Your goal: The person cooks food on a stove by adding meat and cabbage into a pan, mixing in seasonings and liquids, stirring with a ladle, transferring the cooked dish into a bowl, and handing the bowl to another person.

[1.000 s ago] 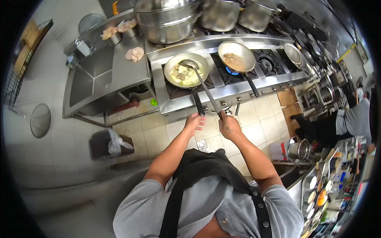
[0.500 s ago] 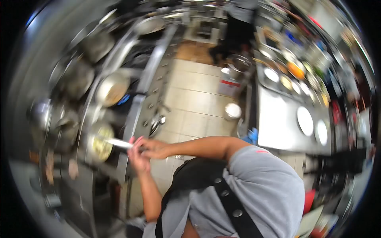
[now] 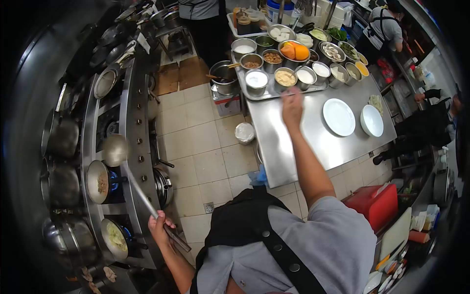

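Blurred, your right hand lies at the near edge of the yellow-filled bowl; its grip cannot be told. Your left hand grips the ladle, whose head overlaps the stove.

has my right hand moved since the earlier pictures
Yes: the right hand has moved away from the stove, over to the steel table.

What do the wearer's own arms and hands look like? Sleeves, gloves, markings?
Left hand and right hand: bare, no gloves. Right hand is blurred, so fine markings can't be told. Right forearm is bare below a short grey sleeve; the left sleeve barely shows. No watch or cables visible on either arm.
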Demonstrator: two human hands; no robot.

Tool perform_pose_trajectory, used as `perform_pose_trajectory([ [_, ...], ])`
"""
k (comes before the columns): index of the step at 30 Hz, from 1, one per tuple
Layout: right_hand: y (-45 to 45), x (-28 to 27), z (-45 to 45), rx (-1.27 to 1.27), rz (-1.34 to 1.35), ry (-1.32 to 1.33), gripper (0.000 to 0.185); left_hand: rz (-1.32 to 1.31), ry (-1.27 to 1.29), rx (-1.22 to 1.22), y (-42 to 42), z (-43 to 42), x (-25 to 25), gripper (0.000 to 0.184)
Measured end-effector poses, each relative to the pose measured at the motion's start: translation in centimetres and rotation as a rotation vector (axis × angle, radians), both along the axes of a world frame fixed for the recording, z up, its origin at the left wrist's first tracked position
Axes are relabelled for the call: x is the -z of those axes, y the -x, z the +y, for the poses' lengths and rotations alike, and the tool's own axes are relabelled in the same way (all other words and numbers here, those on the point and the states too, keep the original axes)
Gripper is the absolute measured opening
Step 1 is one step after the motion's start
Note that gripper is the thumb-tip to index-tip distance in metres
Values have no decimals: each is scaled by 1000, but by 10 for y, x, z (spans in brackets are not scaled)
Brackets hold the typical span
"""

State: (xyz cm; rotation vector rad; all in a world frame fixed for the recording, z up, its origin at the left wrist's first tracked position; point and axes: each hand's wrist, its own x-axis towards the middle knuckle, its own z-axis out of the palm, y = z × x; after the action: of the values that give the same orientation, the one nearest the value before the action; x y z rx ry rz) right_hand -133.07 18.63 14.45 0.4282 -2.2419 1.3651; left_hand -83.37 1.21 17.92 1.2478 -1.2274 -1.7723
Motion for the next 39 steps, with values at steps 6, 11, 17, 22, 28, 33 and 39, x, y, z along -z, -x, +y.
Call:
perform_pose_trajectory([
  [6,174,19,21,-316,-167,6,34,-240,-359,223,92,31,30,15],
  [11,159,-31,20,-517,11,-345,20,-344,-374,339,131,51,-3,15],
  [17,160,-37,40,-498,170,-279,17,-423,-306,452,147,55,-45,14],
  [22,184,-28,68,-356,68,-45,24,-476,-241,526,151,57,-58,10],
  [28,220,-2,111,-152,-245,252,26,-533,-273,613,157,63,-98,9],
  [33,227,21,110,-149,-274,274,27,-505,-380,727,177,69,-119,14],
  [39,224,32,112,-163,-477,434,28,-522,-455,886,223,82,-124,14],
])
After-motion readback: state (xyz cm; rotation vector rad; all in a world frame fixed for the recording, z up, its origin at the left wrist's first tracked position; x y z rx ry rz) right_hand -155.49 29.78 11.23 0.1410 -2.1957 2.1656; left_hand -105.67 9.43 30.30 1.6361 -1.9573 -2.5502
